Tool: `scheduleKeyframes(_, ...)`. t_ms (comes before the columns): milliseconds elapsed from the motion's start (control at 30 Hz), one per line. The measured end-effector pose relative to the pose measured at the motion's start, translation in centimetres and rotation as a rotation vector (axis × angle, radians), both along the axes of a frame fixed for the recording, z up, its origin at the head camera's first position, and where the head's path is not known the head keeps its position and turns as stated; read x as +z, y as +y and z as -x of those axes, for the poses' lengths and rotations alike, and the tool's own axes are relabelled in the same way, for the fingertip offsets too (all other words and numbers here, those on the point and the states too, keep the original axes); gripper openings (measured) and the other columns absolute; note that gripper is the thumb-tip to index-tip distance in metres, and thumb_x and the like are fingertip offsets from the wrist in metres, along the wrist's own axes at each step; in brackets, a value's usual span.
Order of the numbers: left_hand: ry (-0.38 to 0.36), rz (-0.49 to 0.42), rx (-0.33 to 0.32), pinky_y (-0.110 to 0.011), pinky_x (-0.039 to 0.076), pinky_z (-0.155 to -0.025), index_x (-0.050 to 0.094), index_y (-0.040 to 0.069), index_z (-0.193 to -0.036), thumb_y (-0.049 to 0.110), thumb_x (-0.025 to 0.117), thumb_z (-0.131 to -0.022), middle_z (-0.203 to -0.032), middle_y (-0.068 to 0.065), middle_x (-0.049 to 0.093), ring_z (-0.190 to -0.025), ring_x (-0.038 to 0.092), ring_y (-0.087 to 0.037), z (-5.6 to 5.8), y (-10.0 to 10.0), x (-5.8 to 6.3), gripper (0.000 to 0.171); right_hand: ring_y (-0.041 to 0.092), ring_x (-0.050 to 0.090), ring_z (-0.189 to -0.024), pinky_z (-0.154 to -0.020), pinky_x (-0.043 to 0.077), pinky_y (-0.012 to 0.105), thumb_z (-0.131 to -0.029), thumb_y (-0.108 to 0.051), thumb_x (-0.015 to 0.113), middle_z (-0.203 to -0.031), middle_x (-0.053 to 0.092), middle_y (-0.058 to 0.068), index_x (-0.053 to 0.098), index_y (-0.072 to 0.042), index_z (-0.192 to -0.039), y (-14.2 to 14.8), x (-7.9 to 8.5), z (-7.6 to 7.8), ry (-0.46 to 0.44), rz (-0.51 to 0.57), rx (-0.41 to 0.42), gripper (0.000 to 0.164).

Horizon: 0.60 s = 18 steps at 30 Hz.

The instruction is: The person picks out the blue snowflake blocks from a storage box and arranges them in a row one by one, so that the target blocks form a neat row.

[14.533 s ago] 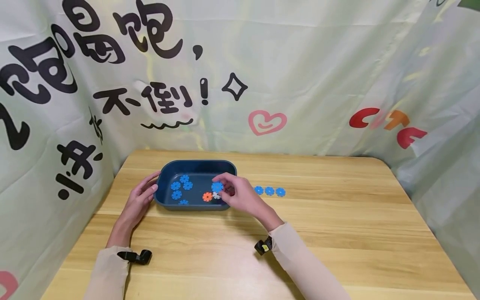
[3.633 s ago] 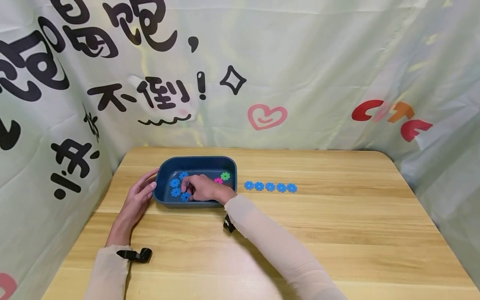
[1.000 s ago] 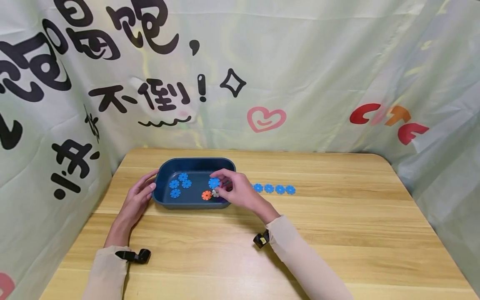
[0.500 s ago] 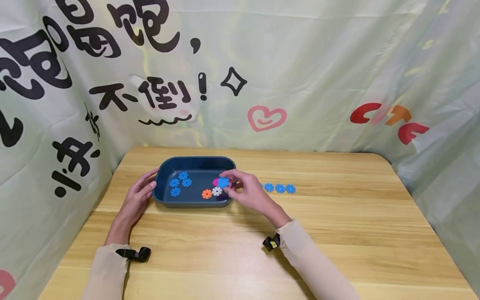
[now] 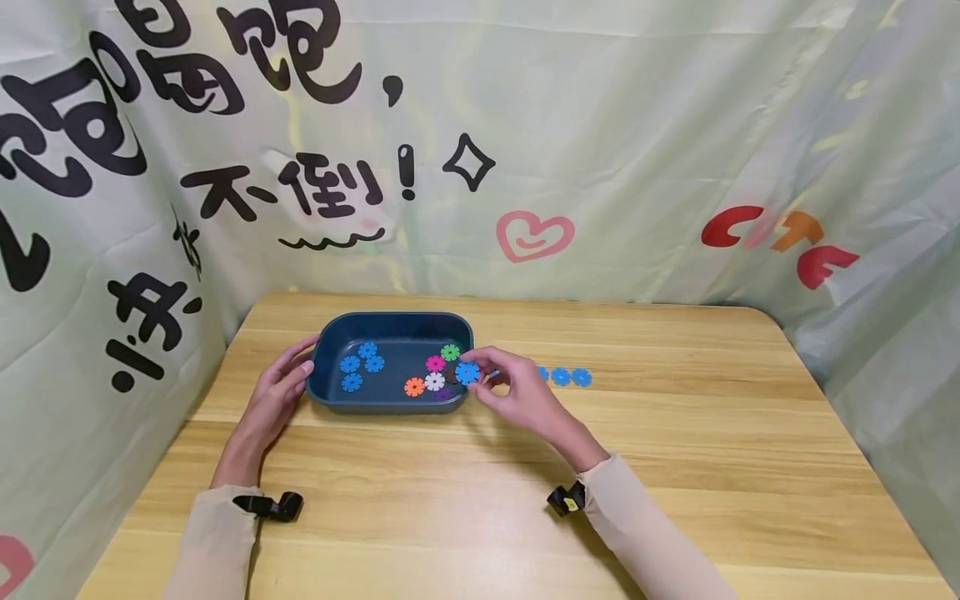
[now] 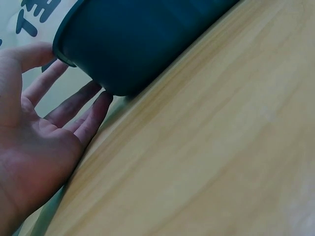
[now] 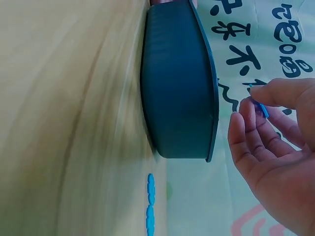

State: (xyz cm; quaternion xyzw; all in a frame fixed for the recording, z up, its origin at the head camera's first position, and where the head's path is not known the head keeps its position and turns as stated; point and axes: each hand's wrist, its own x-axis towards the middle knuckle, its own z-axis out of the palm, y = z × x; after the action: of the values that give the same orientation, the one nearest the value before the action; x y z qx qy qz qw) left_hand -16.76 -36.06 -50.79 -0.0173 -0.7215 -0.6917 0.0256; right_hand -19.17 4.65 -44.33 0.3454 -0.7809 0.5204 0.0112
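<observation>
A dark blue oblong plastic tub (image 5: 386,408) stands on the table. My left hand (image 5: 270,400) touches its left end; in the left wrist view the left hand (image 6: 42,142) has its fingertips against the tub's wall, fingers fairly straight. Just over the right rim, my right hand (image 5: 525,398) pinches a blue snowflake disc (image 5: 467,372) between thumb and fingers. In the right wrist view that hand (image 7: 275,142) shows the disc edge-on. Inside the tub, several blue discs (image 5: 351,364) lie at left. At right lie orange (image 5: 414,387), white (image 5: 434,382), pink (image 5: 436,363), green (image 5: 450,352) and darker discs.
Right of the tub, a row of blue discs (image 5: 581,377) lies on the wooden table (image 5: 675,417); my right hand hides its left part. A printed cloth (image 5: 637,167) hangs behind the table and along its sides.
Over the last second my right hand has moved right with the blue disc, from above the tub's inside to its right rim, uncovering coloured discs. My left hand stays put.
</observation>
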Motion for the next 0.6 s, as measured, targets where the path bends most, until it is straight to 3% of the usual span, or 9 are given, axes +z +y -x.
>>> scheduleKeyframes(600,-0.013,0.041,0.014,-0.012,0.043,-0.099,0.040,0.018,-0.159,0.030,0.054,-0.108,-0.160,-0.019,0.031,-0.136,0.040,-0.020,0.0,0.1,0.0,0.054,0.018,0.066,-0.086,-0.075,0.060,0.035,-0.091,0.002,0.075,-0.100,0.072,0.003,0.069,-0.005,-0.122,3.8,0.0,-1.3,0.010,-0.003,-0.081,0.033)
